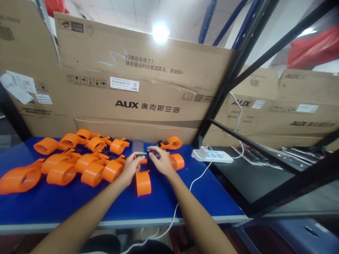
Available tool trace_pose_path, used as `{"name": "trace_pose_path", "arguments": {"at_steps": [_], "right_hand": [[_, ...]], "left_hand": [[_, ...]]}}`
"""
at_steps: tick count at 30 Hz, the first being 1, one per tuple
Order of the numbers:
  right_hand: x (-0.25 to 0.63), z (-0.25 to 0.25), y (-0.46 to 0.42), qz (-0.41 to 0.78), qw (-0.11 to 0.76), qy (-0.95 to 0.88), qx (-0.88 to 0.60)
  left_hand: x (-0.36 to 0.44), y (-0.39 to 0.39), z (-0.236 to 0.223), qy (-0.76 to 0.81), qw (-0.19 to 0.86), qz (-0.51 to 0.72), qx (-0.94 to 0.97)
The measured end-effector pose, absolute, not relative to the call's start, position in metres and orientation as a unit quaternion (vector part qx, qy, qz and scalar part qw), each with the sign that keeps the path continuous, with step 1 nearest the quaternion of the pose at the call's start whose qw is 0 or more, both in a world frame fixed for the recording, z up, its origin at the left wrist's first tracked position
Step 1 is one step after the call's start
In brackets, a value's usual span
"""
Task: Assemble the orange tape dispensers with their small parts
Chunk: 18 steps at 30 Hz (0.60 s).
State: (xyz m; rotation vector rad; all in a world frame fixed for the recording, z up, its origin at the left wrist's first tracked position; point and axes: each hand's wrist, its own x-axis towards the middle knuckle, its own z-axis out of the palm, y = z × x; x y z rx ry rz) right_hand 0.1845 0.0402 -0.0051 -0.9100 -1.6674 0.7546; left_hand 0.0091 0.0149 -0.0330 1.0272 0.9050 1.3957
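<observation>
My left hand (pixel 130 168) is closed around the top end of an orange plastic tape dispenser (pixel 143 183), with a dark strip showing under the thumb. The dispenser's round ring hangs toward me, over the blue table. Just to the right, my right hand (pixel 161 161) has its fingers bent but apart, close to the dispenser's end; nothing shows in it. Beyond my hands lies a dark flat phone-like object (pixel 138 146). More orange dispensers (pixel 174 142) lie behind and beside my right hand, one partly hidden by it.
Several orange tape dispensers (pixel 91 173) lie in rows on the left of the blue table (pixel 159 208). A white power strip (pixel 213 156) with a plug sits at right; its white cable (pixel 194 180) crosses the table. Cardboard boxes (pixel 143 88) stand behind, beside a black metal frame (pixel 225 77).
</observation>
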Motion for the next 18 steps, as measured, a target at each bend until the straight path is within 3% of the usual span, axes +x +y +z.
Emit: {"name": "trace_pose_path", "arguments": {"at_steps": [6, 18], "right_hand": [[0.18, 0.006, 0.028, 0.157, 0.434, -0.84, -0.283], [0.189, 0.003, 0.037, 0.081, 0.512, -0.715, -0.469]], "left_hand": [[0.009, 0.016, -0.033, 0.378, 0.561, 0.606, 0.419], [0.012, 0.011, -0.028, 0.358, 0.587, 0.615, 0.386]]}}
